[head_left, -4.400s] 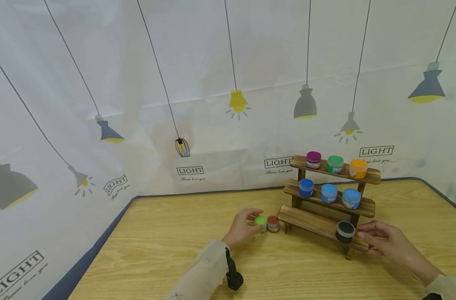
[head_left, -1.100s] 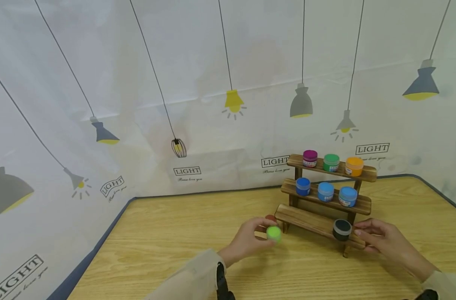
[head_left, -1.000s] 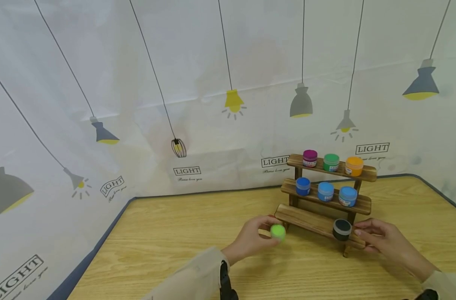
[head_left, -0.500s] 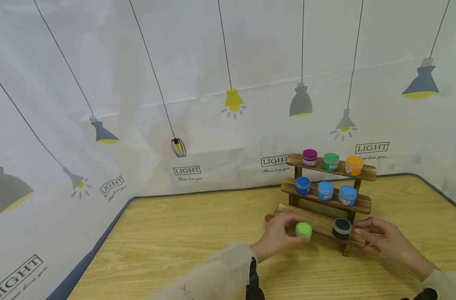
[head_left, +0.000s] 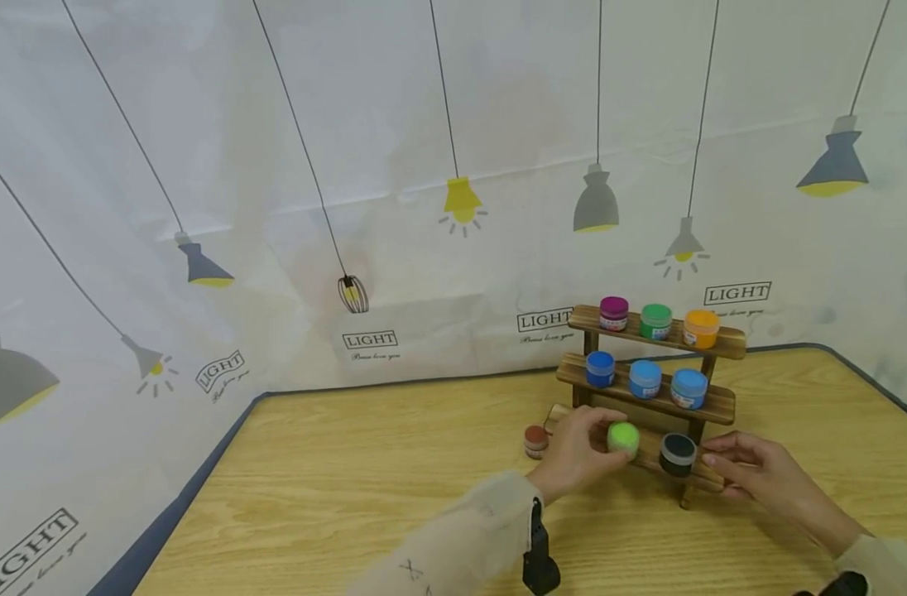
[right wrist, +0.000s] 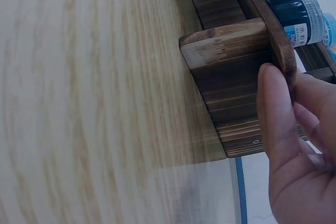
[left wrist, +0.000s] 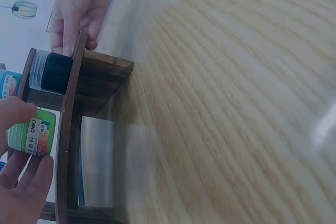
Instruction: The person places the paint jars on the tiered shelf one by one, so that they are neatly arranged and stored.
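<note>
In the head view, my left hand [head_left: 576,454] pinches a light green paint jar [head_left: 623,439] between thumb and fingers over the lowest shelf of a three-tier wooden rack [head_left: 735,343]. The left wrist view shows this jar's label [left wrist: 38,136], right by the shelf board [left wrist: 67,124]. At the rack's right end my right hand [head_left: 777,482] grips the lowest shelf; its thumb [right wrist: 277,108] presses the underside of the shelf end. Between the two hands a black-looking paint jar [head_left: 677,454] stands on that shelf.
Purple [head_left: 613,314], green [head_left: 655,323] and orange [head_left: 701,329] jars fill the top shelf. Three blue jars [head_left: 645,379] stand on the middle one. A red-brown jar [head_left: 536,441] is on the wooden table [head_left: 364,480], left of the rack. A lamp-printed sheet [head_left: 424,273] hangs behind.
My left hand has picked up the light green jar from beside the red-brown one and carried it right to the lowest shelf. The right hand keeps its hold on the shelf end.
</note>
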{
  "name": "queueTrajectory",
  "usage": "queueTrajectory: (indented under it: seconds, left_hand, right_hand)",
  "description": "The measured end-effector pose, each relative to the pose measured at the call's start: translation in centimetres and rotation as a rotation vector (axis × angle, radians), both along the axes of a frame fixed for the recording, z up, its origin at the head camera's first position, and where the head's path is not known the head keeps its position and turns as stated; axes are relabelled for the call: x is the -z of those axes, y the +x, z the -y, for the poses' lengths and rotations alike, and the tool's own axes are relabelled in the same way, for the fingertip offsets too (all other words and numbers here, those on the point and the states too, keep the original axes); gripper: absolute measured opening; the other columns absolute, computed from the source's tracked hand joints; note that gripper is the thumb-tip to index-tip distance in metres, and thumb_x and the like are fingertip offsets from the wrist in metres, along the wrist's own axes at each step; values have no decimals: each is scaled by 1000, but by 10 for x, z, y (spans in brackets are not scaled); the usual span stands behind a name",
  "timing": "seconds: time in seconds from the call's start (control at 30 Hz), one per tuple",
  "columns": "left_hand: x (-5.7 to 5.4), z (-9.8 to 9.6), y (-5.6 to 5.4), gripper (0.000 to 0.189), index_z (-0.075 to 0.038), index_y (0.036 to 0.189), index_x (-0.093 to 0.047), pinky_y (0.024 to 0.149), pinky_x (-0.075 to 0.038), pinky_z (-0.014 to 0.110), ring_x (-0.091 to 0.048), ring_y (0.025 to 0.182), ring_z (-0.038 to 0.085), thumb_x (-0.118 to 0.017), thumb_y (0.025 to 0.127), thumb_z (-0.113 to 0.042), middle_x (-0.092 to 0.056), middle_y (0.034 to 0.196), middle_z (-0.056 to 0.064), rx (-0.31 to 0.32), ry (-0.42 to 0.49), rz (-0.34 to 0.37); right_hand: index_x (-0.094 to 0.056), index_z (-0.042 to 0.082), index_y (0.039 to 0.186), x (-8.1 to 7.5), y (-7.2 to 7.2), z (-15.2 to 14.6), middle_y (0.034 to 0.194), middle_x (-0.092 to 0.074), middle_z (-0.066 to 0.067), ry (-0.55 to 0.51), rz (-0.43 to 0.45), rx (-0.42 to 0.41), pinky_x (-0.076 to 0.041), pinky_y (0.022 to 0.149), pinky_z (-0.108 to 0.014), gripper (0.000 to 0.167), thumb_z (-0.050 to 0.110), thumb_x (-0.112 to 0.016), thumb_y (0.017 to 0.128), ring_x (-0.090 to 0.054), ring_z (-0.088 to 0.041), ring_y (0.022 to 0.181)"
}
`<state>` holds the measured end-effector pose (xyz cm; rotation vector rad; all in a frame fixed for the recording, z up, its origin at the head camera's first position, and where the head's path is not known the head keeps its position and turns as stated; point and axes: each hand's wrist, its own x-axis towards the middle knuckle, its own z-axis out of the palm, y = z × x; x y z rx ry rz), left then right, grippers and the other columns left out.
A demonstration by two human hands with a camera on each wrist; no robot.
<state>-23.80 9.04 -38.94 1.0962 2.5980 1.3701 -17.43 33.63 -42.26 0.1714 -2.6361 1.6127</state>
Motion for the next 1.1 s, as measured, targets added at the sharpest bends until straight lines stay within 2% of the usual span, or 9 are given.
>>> queueTrajectory:
  seconds: [0.1,0.37,0.6,0.73,0.87,1.1]
  left_hand:
    - [2,-3,-2,37,-11,112,-60,67,-42,12,-52,81,4,-70,76,-14,-54,93,-4,-2,16,22]
    - [7,-9,-6,37,-12,112,-60,65,-44,13,-52,78,1,-70,77,-12,-53,95,-5,-10,49,134]
    - [6,-10,-9,36,-11,111,-61,65,-44,14,-53,79,1,-70,76,-10,-56,96,-6,23,83,188]
    - [6,-10,-9,35,-10,109,-61,65,-45,15,-53,77,1,-71,75,-9,-57,94,-6,27,110,232]
    - [7,-10,-9,34,-11,107,-62,65,-45,15,-53,76,1,-72,74,-10,-57,92,-8,13,119,249]
    - [7,-12,-6,34,-12,107,-62,65,-45,15,-54,78,2,-72,74,-11,-57,92,-7,0,125,252]
  right_hand:
    - [-46,-16,112,1,0,1,85,-60,9,-5,-7,-1,-51,55,-31,36,13,-50,92,-58,-12,65]
    - [-48,-16,111,-1,0,3,88,-60,8,-2,-7,10,-51,54,-31,36,14,-51,91,-59,-11,66]
    - [-48,-16,111,0,0,2,90,-61,4,8,-11,14,-51,55,-31,36,14,-51,91,-59,-10,67]
    - [-48,-16,111,1,0,1,88,-60,9,6,-15,15,-51,54,-31,36,14,-51,91,-59,-10,67]
    - [-48,-16,110,2,0,1,84,-60,15,10,-29,13,-51,53,-30,36,14,-50,91,-59,-11,64]
    - [-48,-17,110,2,0,0,83,-60,16,11,-39,10,-51,53,-30,35,13,-50,91,-59,-11,63]
